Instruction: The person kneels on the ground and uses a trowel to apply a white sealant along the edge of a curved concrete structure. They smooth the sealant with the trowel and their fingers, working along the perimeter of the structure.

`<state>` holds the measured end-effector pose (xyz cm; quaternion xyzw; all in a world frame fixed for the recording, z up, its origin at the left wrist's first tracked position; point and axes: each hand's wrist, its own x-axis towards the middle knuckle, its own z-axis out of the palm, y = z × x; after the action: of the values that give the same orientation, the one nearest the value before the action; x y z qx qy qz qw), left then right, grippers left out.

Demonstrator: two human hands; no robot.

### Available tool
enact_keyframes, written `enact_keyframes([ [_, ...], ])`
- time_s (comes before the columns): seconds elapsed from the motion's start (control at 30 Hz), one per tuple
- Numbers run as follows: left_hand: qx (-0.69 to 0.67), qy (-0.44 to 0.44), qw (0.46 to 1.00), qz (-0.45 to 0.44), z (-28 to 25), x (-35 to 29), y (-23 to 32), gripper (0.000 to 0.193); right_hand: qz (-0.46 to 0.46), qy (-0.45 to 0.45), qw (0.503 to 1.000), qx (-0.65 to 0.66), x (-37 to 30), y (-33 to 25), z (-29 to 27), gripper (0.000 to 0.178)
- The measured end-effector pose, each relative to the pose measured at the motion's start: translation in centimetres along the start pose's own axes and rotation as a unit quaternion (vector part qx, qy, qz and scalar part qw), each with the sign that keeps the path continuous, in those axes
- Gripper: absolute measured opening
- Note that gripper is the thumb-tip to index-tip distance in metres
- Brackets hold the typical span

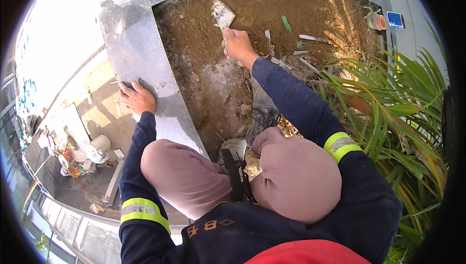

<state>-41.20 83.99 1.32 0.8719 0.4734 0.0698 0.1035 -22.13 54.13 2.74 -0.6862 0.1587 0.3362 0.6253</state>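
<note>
My right hand (239, 46) is closed around the handle of a trowel (223, 14). The trowel's pale, dirt-smeared blade points away from me, over the brown soil (194, 40) of a planting bed. At the left, my left hand (138, 99) lies palm down with its fingers apart on a grey stone ledge (136, 45) bordering the bed. A thin white stick (114, 82), like a cigarette, juts out by its fingertips; whether the fingers pinch it cannot be made out.
Long green palm leaves (383, 103) crowd the right side. White strips (314, 38) and a green scrap (286, 24) lie in the soil. An orange-rimmed pot (377, 21) stands far right beside a blue packet (395, 20). Beyond the ledge, a white bucket (101, 143) sits on lower ground.
</note>
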Motion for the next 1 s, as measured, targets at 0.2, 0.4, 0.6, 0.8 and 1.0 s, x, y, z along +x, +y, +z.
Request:
enact_keyframes([
  [0.2,0.005,0.006,1.000,-0.001,0.5,0.2,-0.4,0.066,-0.052,-0.052,0.994,-0.075,-1.1,-2.1,4.7,0.043],
  [0.4,0.003,0.008,1.000,0.005,0.2,0.1,0.1,0.066,-0.036,-0.163,0.972,-0.166,0.9,-2.2,4.8,0.042],
  [0.6,0.007,0.006,1.000,-0.001,0.2,0.0,0.4,0.066,-0.100,-0.197,0.922,-0.318,3.7,-5.2,6.1,0.044],
  [0.8,-0.005,-0.005,1.000,0.008,0.3,0.0,0.3,0.065,-0.081,-0.133,0.926,-0.345,7.6,-8.6,1.0,0.046],
  [1.0,-0.003,0.007,1.000,0.006,0.2,0.3,-0.2,0.065,0.005,-0.052,0.963,-0.263,1.6,-7.9,-7.4,0.047],
])
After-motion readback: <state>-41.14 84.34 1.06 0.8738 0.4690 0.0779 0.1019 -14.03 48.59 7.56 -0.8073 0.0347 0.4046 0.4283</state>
